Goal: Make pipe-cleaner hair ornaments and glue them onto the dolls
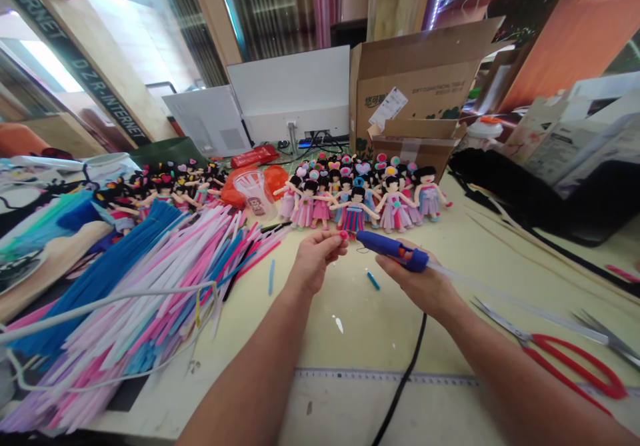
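Observation:
My left hand [316, 258] pinches a small pink-red piece [343, 235] between thumb and fingertips. In my right hand [419, 286] is a blue glue gun [390, 247], its nozzle pointing left, a short gap from the pink-red piece. A clear glue stick [510, 303] trails from the gun's back, and a black cord hangs below it. Just beyond both hands, several small dolls [354, 213] with black hair and coloured skirts stand in rows. A short blue piece [373, 281] lies on the table between my forearms; a light blue strip [271, 277] is left of my left hand.
Fuzzy stems [165, 279] in pink, white and blue cover the left side, crossed by a white cable. More dolls [170, 189] lie behind them. Red-handled scissors [575, 359] lie at right. A ruler [375, 375] runs near the front. Cardboard boxes [410, 86] stand behind.

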A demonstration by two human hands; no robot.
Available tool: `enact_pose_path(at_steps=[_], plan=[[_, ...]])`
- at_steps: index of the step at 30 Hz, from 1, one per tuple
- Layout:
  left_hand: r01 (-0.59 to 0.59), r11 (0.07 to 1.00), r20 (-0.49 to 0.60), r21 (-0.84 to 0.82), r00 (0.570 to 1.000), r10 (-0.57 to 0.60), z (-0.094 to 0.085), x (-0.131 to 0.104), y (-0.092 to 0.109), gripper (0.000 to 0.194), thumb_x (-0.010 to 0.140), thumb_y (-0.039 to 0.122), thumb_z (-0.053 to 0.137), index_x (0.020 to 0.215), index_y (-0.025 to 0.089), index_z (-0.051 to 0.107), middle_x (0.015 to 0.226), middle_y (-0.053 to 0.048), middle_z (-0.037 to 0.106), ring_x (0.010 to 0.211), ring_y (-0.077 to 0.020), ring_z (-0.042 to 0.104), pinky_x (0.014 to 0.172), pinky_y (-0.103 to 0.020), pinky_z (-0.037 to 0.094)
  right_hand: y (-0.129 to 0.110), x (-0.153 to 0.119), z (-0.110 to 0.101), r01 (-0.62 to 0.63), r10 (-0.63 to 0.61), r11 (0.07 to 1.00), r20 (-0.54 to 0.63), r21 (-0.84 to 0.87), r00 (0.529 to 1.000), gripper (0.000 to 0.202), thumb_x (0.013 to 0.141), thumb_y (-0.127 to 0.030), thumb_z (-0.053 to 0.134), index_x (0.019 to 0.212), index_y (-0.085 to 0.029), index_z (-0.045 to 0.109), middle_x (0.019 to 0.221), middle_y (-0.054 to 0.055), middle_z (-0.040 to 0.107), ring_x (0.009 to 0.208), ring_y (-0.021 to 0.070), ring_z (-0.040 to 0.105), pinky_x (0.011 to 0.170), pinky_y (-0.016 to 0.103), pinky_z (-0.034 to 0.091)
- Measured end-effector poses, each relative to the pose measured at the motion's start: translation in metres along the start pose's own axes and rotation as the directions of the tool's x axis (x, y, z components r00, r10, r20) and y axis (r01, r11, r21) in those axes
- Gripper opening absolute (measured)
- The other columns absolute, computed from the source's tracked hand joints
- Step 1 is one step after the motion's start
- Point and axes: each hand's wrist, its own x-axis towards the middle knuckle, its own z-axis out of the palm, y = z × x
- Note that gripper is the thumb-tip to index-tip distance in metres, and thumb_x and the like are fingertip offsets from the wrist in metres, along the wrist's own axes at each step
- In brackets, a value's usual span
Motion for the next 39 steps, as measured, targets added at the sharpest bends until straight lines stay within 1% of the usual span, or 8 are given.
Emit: enact_pose_path(at_steps=[2,7,12,20,32,39], plan=[[0.004,1.0,-0.002,-0.001,1.0,-0.004,-0.0003,0.0004,0.0,0.025,0.054,0.029,0.078,0.073,0.014,0.069,0.064,-0.003,0.068,0.054,-0.0088,0.057,0.056,-0.021,0.036,-0.0017,-0.0011,-0.0006,0.007,-0.007,1.0,0.001,0.01,1.0,0.027,0.071,-0.046,0.062,0.069,-0.02,0.055,0.053,-0.005,0.04,0.05,0.0096,0.035,0.046,0.023,0.03],[0.003,1.0,-0.016,-0.007,1.0,-0.003,0.0003,0.0003,0.0003,0.023,0.054,0.028,0.078,0.07,0.015,0.068,0.063,-0.003,0.068,0.053,-0.0088,0.057,0.055,-0.021,0.037,-0.0037,-0.0025,-0.0014,0.016,-0.016,1.0,0.045,0.02,0.999,0.025,0.073,-0.045,0.061,0.075,-0.02,0.058,0.057,-0.005,0.043,0.052,0.0101,0.037,0.048,0.024,0.032],[-0.008,1.0,-0.021,0.0,1.0,0.008,0.0013,-0.0009,0.0013,0.024,0.053,0.029,0.078,0.07,0.015,0.068,0.064,-0.003,0.068,0.053,-0.0091,0.057,0.055,-0.022,0.037,-0.0013,-0.0014,-0.0003,0.011,-0.011,1.0,0.038,0.004,0.999,0.026,0.072,-0.046,0.062,0.07,-0.02,0.055,0.056,-0.005,0.044,0.051,0.0104,0.038,0.049,0.025,0.032],[-0.015,1.0,-0.016,-0.003,1.0,0.015,0.0013,-0.0017,0.0017,0.024,0.054,0.028,0.077,0.071,0.015,0.068,0.064,-0.003,0.068,0.053,-0.0088,0.057,0.054,-0.021,0.037,0.0013,-0.0008,0.0011,0.003,-0.003,1.0,0.066,0.011,0.998,0.029,0.072,-0.046,0.062,0.067,-0.02,0.051,0.056,-0.006,0.042,0.051,0.0099,0.037,0.049,0.024,0.031],[-0.014,1.0,-0.013,0.002,1.0,0.014,0.0006,-0.0009,0.0003,0.024,0.056,0.028,0.078,0.073,0.015,0.069,0.064,-0.003,0.069,0.053,-0.0089,0.058,0.054,-0.021,0.037,0.0008,-0.0001,0.0011,-0.001,0.001,1.0,0.051,0.002,0.999,0.027,0.071,-0.047,0.061,0.071,-0.02,0.056,0.057,-0.005,0.043,0.052,0.0103,0.036,0.049,0.025,0.031],[-0.03,0.999,-0.016,0.019,0.999,0.03,0.0004,-0.0003,-0.0007,0.024,0.056,0.029,0.078,0.073,0.015,0.069,0.063,-0.003,0.068,0.053,-0.009,0.058,0.055,-0.022,0.038,0.0006,-0.0001,0.0011,-0.023,0.022,1.0,0.06,0.02,0.998,0.027,0.071,-0.047,0.061,0.073,-0.02,0.056,0.058,-0.005,0.043,0.052,0.0103,0.035,0.049,0.025,0.031]])
